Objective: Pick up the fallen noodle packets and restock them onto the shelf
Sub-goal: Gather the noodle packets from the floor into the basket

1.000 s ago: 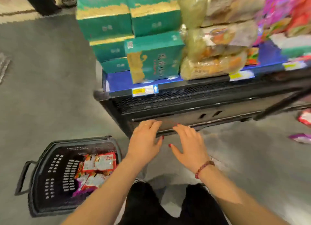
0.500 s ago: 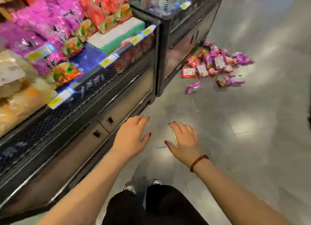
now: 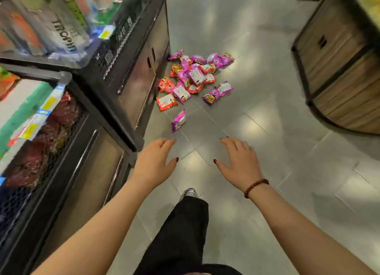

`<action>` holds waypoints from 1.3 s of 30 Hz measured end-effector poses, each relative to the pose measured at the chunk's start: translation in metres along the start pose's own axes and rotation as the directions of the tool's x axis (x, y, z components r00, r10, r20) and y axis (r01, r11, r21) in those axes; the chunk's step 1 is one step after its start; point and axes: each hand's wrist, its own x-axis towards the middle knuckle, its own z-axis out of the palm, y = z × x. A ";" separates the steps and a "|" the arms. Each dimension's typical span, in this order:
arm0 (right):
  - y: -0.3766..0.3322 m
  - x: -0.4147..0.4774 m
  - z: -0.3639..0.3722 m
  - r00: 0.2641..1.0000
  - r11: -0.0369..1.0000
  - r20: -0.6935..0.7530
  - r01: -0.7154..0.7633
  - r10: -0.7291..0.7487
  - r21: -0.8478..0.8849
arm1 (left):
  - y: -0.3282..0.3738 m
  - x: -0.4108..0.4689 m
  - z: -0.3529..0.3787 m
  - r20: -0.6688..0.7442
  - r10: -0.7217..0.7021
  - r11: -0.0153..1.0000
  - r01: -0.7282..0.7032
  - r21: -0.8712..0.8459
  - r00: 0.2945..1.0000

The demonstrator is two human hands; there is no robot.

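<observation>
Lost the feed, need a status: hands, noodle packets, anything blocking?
Left hand open, empty. Right hand open, empty. Noodle packets piled on floor ahead beside shelf base. Path clear.

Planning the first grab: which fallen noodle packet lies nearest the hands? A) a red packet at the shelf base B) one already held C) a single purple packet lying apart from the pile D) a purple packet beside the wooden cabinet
C: the single purple plastic noodle packet lies alone on the grey tiled floor, closer to both empty hands than the red-and-purple packet pile.
</observation>
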 end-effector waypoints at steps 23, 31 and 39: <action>0.167 0.446 -0.058 0.983 0.984 0.117 -0.154 0.143 0.088 | -0.024 0.489 0.003 0.087 -0.057 0.996 0.063 -0.064 0.995; 0.212 0.604 -0.088 0.983 0.984 0.135 -0.142 0.127 0.105 | -0.028 0.652 0.001 0.091 -0.100 0.991 0.108 -0.080 0.991; 0.257 0.764 -0.075 0.967 0.967 0.156 -0.221 0.201 0.125 | -0.069 0.823 0.032 0.122 -0.126 0.984 0.140 -0.112 0.985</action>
